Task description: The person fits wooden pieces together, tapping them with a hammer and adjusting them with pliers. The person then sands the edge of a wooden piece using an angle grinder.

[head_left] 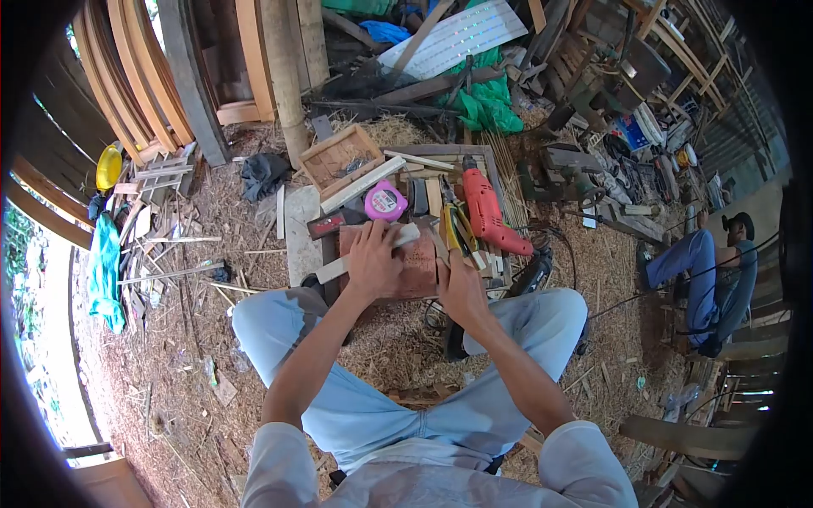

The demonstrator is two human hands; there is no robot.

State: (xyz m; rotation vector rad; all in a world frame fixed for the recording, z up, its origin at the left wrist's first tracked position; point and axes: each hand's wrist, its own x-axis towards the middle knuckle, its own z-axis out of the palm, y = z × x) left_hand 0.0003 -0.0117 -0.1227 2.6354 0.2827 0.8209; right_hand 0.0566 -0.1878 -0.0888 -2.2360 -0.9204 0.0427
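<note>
My left hand (375,264) is closed over a pale wooden strip (333,271), pressing it on a reddish-brown wood block (418,269) in front of my knees. The strip's other end shows past my fingertips. My right hand (462,292) is closed at the block's right edge. A thin, narrow piece sticks up by its fingers, but I cannot make out what it is. Just beyond that hand lie yellow-handled pliers (458,227). A red power drill (484,207) rests to their right. Past my left hand sits a pink tape measure (385,201).
A wooden tray (342,161) with shavings stands at the bench's far left. Black cables (569,254) run to the right. Curved wooden frames (140,76) lean at upper left. A seated person (720,271) is at right. Shavings and offcuts cover the ground (195,339).
</note>
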